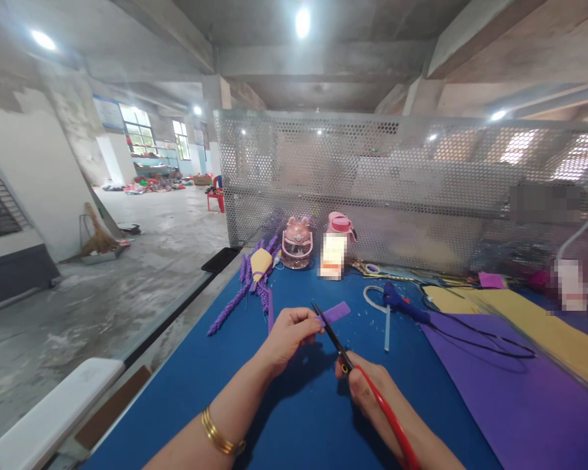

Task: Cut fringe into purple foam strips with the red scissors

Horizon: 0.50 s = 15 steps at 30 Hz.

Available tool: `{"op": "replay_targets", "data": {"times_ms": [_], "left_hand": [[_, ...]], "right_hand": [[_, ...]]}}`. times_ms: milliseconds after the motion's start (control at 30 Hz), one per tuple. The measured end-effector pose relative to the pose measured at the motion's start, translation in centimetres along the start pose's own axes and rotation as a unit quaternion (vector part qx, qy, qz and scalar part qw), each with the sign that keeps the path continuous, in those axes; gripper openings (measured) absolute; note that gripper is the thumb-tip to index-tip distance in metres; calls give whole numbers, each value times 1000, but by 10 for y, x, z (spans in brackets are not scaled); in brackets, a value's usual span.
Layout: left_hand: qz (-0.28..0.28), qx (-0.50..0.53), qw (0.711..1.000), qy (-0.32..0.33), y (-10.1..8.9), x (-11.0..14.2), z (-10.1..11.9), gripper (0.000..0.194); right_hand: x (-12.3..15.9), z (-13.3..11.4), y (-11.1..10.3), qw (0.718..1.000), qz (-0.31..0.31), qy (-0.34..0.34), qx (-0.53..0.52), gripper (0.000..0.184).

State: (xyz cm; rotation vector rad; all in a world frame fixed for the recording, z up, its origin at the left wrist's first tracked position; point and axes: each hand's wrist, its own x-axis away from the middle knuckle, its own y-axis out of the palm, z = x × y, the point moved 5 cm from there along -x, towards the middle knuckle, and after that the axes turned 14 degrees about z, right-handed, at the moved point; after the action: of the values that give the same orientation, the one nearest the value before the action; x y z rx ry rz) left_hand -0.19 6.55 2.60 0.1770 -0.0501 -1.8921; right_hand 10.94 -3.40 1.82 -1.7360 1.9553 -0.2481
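Between the thumb and fingers of my left hand is one end of a purple strip, which sticks out to the right. My right hand is wrapped round a pair of scissors with red handles and dark blades. The blade tips lie across the strip, close to my left fingertips; whether they have cut into it I cannot tell. Beyond my left hand lies a lavender bunch of purple stems, with a yellow piece banded in purple on it.
At the back of the blue table stand a pink clear bottle and a pink-lidded bottle. A blue glue gun with a black cord lies right, near purple sheets and yellow sheets. A perforated metal screen rises behind.
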Motion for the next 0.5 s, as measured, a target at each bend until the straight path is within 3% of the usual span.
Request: {"op": "replay_targets", "data": {"times_ms": [500], "left_hand": [[2, -28, 999, 27, -2, -1, -2, 21]], "right_hand": [[-5, 26, 6, 998, 23, -17, 52, 67]]}}
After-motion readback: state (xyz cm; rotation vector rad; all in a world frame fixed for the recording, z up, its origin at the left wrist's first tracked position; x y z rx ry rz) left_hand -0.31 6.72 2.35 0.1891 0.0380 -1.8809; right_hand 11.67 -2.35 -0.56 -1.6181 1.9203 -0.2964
